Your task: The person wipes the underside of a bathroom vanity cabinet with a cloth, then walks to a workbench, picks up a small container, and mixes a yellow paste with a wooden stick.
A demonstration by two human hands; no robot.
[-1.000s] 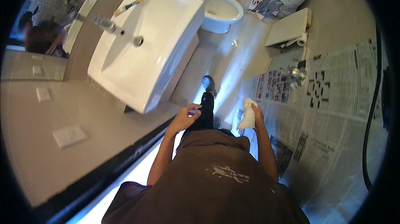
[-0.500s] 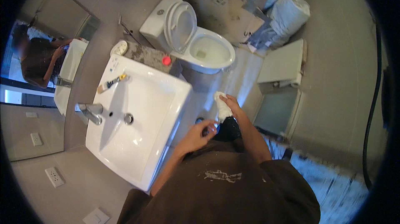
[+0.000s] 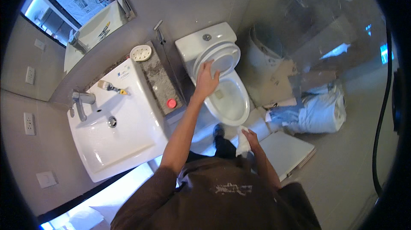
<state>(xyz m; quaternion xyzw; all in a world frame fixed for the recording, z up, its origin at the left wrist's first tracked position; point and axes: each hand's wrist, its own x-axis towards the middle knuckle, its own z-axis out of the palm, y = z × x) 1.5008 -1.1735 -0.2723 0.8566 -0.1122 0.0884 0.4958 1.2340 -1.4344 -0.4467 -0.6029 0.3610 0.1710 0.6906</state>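
White toilet lid (image 3: 220, 58) edge under spread left hand (image 3: 206, 80), right hand (image 3: 250, 138) grip closed on cloth (image 3: 242, 142)

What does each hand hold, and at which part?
The right hand grips a white cloth at its top. The left hand touches the raised toilet lid.

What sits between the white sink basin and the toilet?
In the head view, a grey speckled stone ledge lies between the white ceramic sink and white toilet, bearing a small red round object.
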